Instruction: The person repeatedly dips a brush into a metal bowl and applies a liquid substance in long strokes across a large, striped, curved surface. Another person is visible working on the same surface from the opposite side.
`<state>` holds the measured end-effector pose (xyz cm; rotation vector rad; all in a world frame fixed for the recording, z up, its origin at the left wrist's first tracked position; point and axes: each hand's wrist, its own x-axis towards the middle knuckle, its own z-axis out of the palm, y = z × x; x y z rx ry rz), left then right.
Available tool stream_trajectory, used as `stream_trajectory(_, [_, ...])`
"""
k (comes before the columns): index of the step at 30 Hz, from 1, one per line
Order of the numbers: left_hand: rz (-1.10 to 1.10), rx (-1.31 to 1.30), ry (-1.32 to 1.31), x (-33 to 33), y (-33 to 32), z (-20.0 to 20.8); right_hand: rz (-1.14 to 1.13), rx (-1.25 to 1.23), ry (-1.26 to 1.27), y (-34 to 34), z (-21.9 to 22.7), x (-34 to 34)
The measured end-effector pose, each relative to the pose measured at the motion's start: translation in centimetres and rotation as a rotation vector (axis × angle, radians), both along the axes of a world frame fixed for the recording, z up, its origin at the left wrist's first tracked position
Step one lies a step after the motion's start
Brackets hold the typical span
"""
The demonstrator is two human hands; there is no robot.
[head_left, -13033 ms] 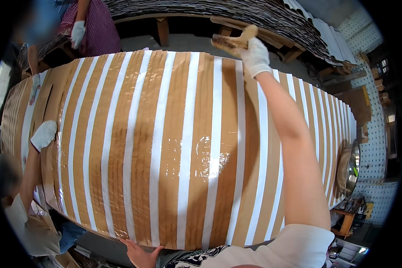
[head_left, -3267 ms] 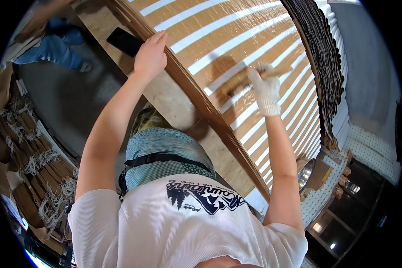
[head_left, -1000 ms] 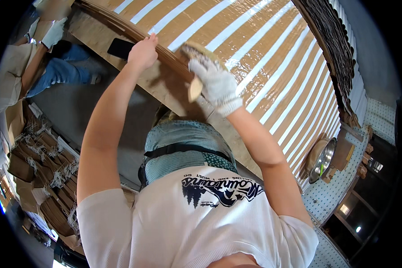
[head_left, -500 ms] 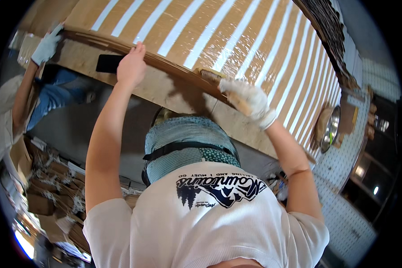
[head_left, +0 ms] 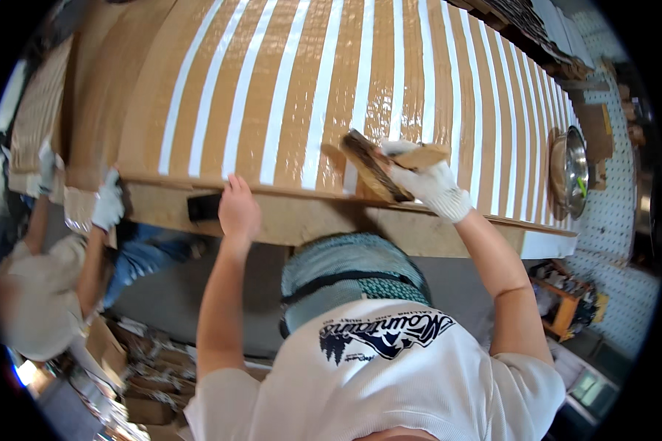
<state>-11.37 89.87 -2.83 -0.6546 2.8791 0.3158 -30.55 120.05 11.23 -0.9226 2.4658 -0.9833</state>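
Note:
Wide brown cardboard sheets [head_left: 143, 140] with white stripes and a wet shine lie overlapped on the table before me. My gloved right hand [head_left: 423, 173] is closed around a wide, flat brush [head_left: 374, 165], tilted over the striped surface near the front edge. The brush has a dark edge and a yellowish-brown body; its handle is mostly hidden by the glove. My bare left hand [head_left: 239, 207] grips the front edge of the cardboard, its fingertips on top and its thumb hidden. Just left of it, a black phone-like slab [head_left: 204, 207] lies on the table ledge.
A metal bowl [head_left: 575, 173] stands at the right end of the cardboard. On the left, a co-worker's gloved hand [head_left: 109, 202] touches the cardboard edge. More cardboard is stacked at the back right [head_left: 526, 29]. A small orange shelf [head_left: 563, 309] stands at the lower right.
The view has turned and shifted, bringing more of the co-worker into sight. My right hand has lifted the brush from the front edge onto the striped surface. My left hand stays at the edge.

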Motion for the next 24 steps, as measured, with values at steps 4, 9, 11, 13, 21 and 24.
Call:
stream_trajectory(4, [-0.086, -0.006, 0.026, 0.2, -0.7, -1.1, 0.032, -0.143, -0.099, -10.6, -1.6, -2.4])
stream_trajectory(9, [-0.039, 0.130, -0.045, -1.3, 0.0, 1.3, 0.203, -0.269, 0.107, -19.5, -6.1, -3.3])
stream_trajectory(11, [-0.016, 0.147, -0.079, -1.3, 0.1, 1.8, 0.241, -0.192, 0.106, -21.9, -7.9, -5.5])
stream_trajectory(13, [0.031, 0.175, -0.114, -1.5, 0.3, 2.5, 0.324, 0.048, -0.160, -22.7, -5.7, -9.1])
stream_trajectory(21, [0.084, 0.192, -0.257, -1.8, 0.4, 2.9, -0.191, 0.121, -0.098, -13.0, -5.1, -36.1])
stream_trajectory(24, [0.075, 0.177, -0.323, -2.4, 0.1, 3.1, -0.601, 0.065, 0.201, -5.7, -7.8, -45.6])
